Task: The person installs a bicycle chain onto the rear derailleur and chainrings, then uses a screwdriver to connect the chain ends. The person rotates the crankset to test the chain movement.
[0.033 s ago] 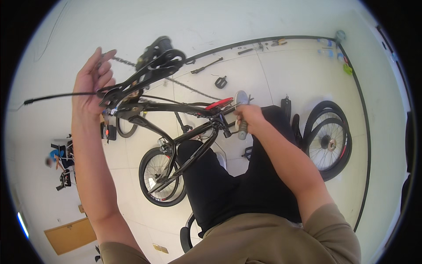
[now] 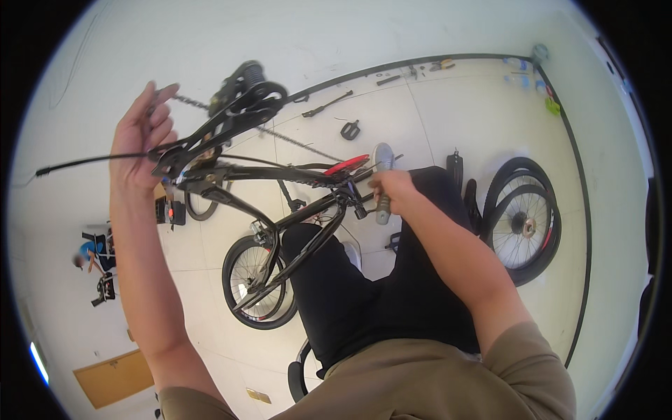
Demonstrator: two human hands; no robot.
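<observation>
Across my knees tilts a black bicycle frame point(image 2: 308, 212), its rear end raised toward the upper left. My left hand point(image 2: 145, 133) is closed, pinching the bicycle chain point(image 2: 301, 143) beside that end. The chain runs past the rear derailleur point(image 2: 241, 82) toward a red-ringed chainring point(image 2: 348, 165). A loose black cable point(image 2: 84, 161) crosses in front of my left wrist. Near the crank area, my right hand point(image 2: 395, 190) wraps around a tool with a grey handle point(image 2: 383, 211); my fingers hide its middle.
A pedal point(image 2: 350, 129) and a black rod-like part point(image 2: 327, 103) lie on the tiled floor. A hammer point(image 2: 397, 78) and other tools line the wall. Two wheels point(image 2: 521, 224) rest at right, another wheel point(image 2: 259, 280) below the frame. A person point(image 2: 89, 253) is far left.
My left hand and the frame's raised rear end have shifted slightly left. My right hand has moved a little left with the grey-handled tool, whose handle now stands more upright.
</observation>
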